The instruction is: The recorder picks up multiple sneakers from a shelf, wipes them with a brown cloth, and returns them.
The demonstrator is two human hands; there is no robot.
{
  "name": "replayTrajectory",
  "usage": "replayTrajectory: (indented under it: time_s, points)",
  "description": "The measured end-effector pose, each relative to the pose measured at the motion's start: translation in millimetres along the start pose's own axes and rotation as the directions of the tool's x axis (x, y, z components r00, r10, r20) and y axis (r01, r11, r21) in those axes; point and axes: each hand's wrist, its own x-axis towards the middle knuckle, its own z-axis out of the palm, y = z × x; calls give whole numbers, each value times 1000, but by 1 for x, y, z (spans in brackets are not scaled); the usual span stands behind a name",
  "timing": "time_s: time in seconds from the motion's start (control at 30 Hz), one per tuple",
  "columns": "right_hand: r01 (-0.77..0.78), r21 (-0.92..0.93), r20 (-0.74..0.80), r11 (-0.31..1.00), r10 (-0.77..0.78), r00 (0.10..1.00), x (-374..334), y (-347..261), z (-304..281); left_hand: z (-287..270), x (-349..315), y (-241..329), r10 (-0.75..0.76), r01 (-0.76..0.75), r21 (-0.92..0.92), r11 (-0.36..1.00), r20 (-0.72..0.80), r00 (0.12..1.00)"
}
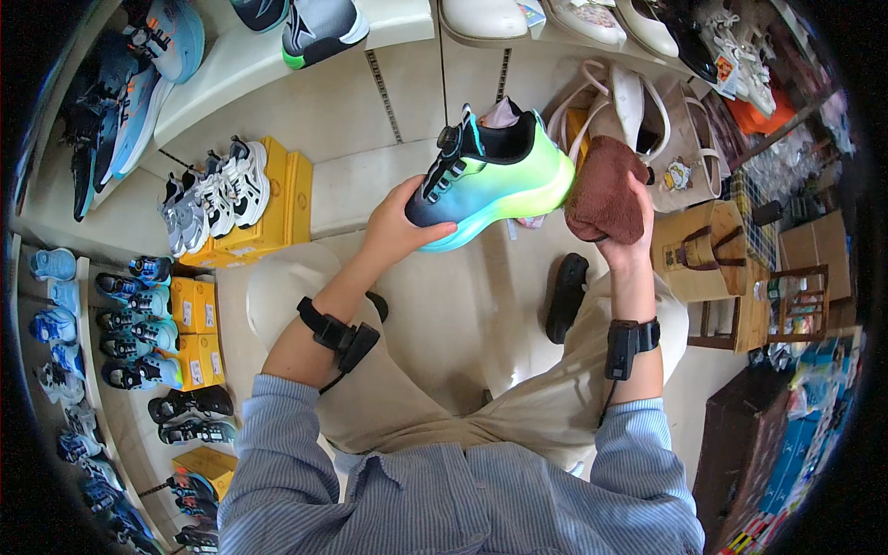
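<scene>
One sneaker (pixel 504 190), gripped by the left hand (pixel 398 222), has room below the shelf edge (pixel 403 33); the right hand (pixel 635 217) clutches brown cloth (pixel 601 190).

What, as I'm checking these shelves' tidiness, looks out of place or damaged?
The crumpled clear plastic heaped at upper right looks messy, unlike the shoes lined up at left. No spill shows; the sneaker in the left hand looks undamaged.

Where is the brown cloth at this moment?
In the head view, the brown cloth is right of centre, held in the right hand, beside the heel end of the green-and-blue shoe.
</scene>
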Motion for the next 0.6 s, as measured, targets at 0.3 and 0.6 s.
replayTrajectory:
  time_s: [0.3, 0.6]
  points:
    - [-136, 38, 76, 990, 132, 988, 5, -18, -12, 1, 2, 2, 37, -32, -122, 992, 46, 998]
    - [-164, 41, 78, 986, 161, 984, 4, 0, -6, -1, -4, 9, 81, -66, -190, 980, 76, 994]
